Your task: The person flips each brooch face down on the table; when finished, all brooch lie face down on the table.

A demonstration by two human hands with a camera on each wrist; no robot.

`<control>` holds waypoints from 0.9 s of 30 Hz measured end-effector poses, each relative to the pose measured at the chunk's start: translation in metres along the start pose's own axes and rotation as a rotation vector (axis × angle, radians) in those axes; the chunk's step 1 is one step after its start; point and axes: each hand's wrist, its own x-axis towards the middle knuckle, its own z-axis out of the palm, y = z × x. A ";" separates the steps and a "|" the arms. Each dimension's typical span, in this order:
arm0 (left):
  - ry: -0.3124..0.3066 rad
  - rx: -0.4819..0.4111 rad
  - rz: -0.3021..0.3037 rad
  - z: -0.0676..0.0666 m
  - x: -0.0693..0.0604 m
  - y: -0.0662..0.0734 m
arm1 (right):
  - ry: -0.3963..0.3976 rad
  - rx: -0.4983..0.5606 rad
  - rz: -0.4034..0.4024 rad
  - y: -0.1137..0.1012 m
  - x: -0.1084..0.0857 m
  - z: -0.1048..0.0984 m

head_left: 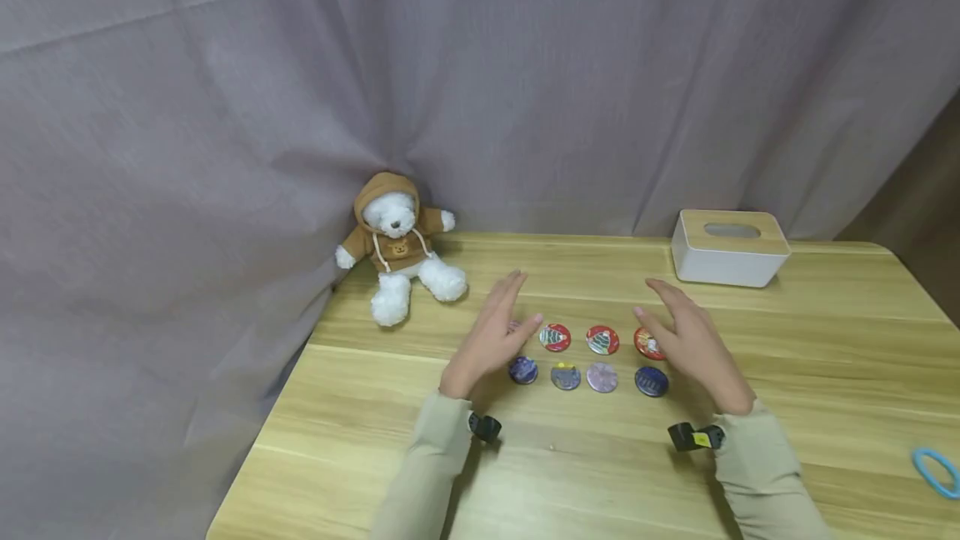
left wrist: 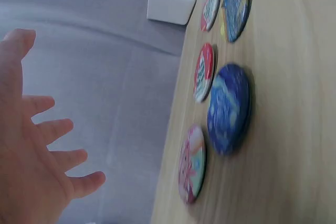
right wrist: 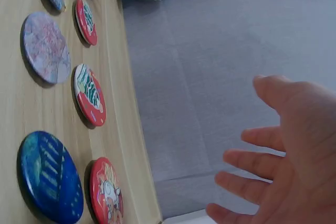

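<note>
Several round badges lie in two rows on the wooden table. In the far row are a pink badge (left wrist: 192,164), partly hidden by the left hand in the head view, two red badges with a tree picture (head_left: 555,337) (right wrist: 90,95), and a red badge with a white figure (right wrist: 107,192). The near row has a swirly blue badge (head_left: 523,370), a blue-grey badge (head_left: 566,376), a pale purple badge (head_left: 602,377) and a dark blue badge (head_left: 651,382). My left hand (head_left: 491,336) hovers at the rows' left end, fingers extended, holding nothing. My right hand (head_left: 693,348) hovers likewise at the right end.
A white teddy bear in a brown hoodie (head_left: 397,244) sits at the table's back left. At the back right stands a white tissue box (head_left: 727,265) with a wooden lid. A light blue ring (head_left: 935,473) lies near the right edge. Grey curtain (head_left: 525,90) hangs behind the table.
</note>
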 end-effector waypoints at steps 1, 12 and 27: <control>-0.004 0.004 0.006 0.002 0.002 0.001 | 0.008 0.005 0.002 0.001 0.000 -0.001; -0.044 -0.013 0.083 0.020 0.024 0.020 | -0.022 -0.023 0.043 0.008 0.000 -0.018; -0.155 0.012 0.092 0.050 0.056 0.050 | 0.020 -0.082 0.054 0.012 -0.002 -0.033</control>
